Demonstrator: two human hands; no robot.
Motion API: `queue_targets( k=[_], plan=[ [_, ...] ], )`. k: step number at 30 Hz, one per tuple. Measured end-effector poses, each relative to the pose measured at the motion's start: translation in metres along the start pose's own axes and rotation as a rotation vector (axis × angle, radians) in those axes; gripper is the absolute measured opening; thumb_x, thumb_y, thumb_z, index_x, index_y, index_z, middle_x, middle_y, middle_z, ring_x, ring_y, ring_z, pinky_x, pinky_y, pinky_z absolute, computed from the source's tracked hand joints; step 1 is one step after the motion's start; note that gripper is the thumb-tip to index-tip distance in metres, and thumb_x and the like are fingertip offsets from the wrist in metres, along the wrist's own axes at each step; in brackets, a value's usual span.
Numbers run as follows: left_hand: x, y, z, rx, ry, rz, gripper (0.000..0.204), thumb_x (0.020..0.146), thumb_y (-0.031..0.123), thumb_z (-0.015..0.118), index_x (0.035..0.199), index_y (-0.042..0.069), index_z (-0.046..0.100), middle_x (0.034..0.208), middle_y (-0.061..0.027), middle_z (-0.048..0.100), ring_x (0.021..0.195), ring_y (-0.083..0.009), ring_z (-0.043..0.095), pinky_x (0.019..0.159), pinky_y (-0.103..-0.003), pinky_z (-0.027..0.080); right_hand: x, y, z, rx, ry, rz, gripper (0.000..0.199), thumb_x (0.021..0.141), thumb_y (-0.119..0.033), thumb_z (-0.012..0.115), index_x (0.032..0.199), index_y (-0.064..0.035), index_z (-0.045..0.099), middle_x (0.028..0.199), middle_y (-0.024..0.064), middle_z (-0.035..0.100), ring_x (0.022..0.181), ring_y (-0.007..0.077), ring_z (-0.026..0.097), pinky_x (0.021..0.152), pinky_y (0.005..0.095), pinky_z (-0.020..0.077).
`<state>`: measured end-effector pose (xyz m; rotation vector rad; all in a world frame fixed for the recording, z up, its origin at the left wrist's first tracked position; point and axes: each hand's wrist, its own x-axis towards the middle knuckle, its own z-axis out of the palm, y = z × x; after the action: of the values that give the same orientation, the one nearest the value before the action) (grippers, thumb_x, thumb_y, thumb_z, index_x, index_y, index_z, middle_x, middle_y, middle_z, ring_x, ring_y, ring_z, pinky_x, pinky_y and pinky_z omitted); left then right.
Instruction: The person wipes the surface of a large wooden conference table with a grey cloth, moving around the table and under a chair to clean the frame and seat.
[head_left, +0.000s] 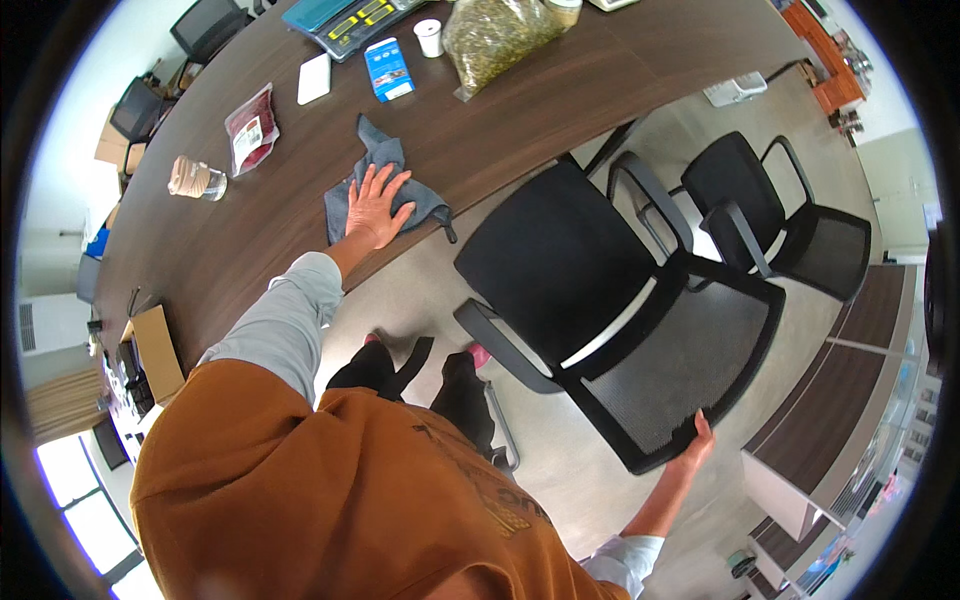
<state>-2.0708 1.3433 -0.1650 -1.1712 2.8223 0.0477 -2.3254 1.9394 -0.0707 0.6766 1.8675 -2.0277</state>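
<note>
My left hand [374, 208] lies flat, fingers spread, on a crumpled grey cloth [382, 150] at the near edge of the dark brown wooden table [290, 215]. The cloth is pressed under my palm, and one dark corner hangs over the edge. Off to the right, my right hand [694, 440] is closed round the top edge of the mesh backrest of a black office chair [665, 360]. The chair's solid black seat faces the table. Part of my right-hand fingers is hidden behind the backrest's rim.
On the table stand a jar [198, 180], a red-filled pouch [252, 130], a white card-like item [314, 80], a blue box [389, 70], a white cup [428, 38] and a bag of dried greenery [497, 45]. A second black chair [775, 215] stands at the right, near a cabinet [840, 400].
</note>
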Motion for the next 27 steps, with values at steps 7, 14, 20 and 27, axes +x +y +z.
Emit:
queue_targets(
  k=[7, 14, 20, 27],
  plan=[
    [0.002, -0.002, -0.004, 0.001, -0.036, 0.015, 0.062, 0.094, 0.052, 0.045, 0.149, 0.031, 0.025, 0.159, -0.0014, 0.015, 0.148, -0.0288, 0.007, 0.117, -0.054, 0.011, -0.020, 0.006, -0.180, -0.276, 0.385, -0.011, 0.051, 0.078, -0.018, 0.069, 0.122, 0.0029, 0.054, 0.107, 0.0133, 0.062, 0.093, 0.0280, 0.060, 0.081, 0.0433, 0.0497],
    [0.016, 0.029, 0.001, -0.077, -0.021, 0.176, 0.064, 0.093, 0.044, 0.050, 0.149, 0.025, 0.027, 0.157, -0.0077, 0.018, 0.146, -0.0353, 0.009, 0.115, -0.059, 0.011, -0.030, 0.015, -0.365, -0.861, 0.789, -0.075, 0.034, 0.081, -0.011, 0.062, 0.114, -0.0040, 0.063, 0.093, 0.0082, 0.066, 0.078, 0.0263, 0.062, 0.072, 0.0390, 0.0490],
    [0.120, 0.143, -0.011, -0.142, 0.056, 0.477, 0.061, 0.094, 0.051, 0.047, 0.146, 0.025, 0.034, 0.154, -0.0079, 0.026, 0.145, -0.0349, 0.015, 0.113, -0.060, 0.014, -0.006, -0.019, -0.275, -1.541, 1.079, -0.324, 0.047, 0.073, -0.007, 0.065, 0.120, -0.0042, 0.062, 0.121, 0.0178, 0.059, 0.112, 0.0366, 0.055, 0.096, 0.0469, 0.0429],
    [0.318, 0.254, -0.017, -0.257, 0.188, 0.456, 0.060, 0.094, 0.054, 0.044, 0.146, 0.024, 0.036, 0.154, -0.0068, 0.028, 0.144, -0.0339, 0.018, 0.113, -0.060, 0.018, 0.045, 0.044, -0.064, -1.180, 0.380, -0.560, 0.056, 0.063, 0.010, 0.070, 0.116, -0.0070, 0.060, 0.116, 0.0083, 0.056, 0.112, 0.0253, 0.053, 0.097, 0.0387, 0.0431]
  ],
)
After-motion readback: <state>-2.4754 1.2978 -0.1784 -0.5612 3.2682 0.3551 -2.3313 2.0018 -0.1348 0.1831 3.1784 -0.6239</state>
